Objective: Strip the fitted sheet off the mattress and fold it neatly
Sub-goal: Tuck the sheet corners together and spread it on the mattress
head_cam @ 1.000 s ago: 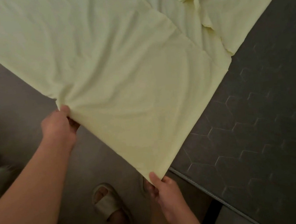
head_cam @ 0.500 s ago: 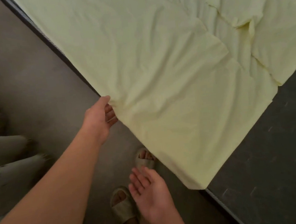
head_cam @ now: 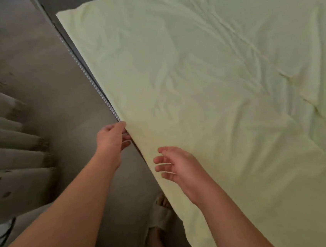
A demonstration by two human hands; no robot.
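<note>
Single head-worn view, looking steeply down, close over mattress edge (head_cam: 84,71)

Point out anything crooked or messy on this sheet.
The yellow sheet is creased in its middle, and at the right a folded layer's edge lies uneven. The left hand pinches its near edge; the right hand hovers open.

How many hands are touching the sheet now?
1. The left hand grips the sheet at its edge along the mattress side. The right hand hovers open just above it, apparently not touching.

Dim light falls on a bare grey floor (head_cam: 37,62) beside pale slats (head_cam: 11,159).
</note>
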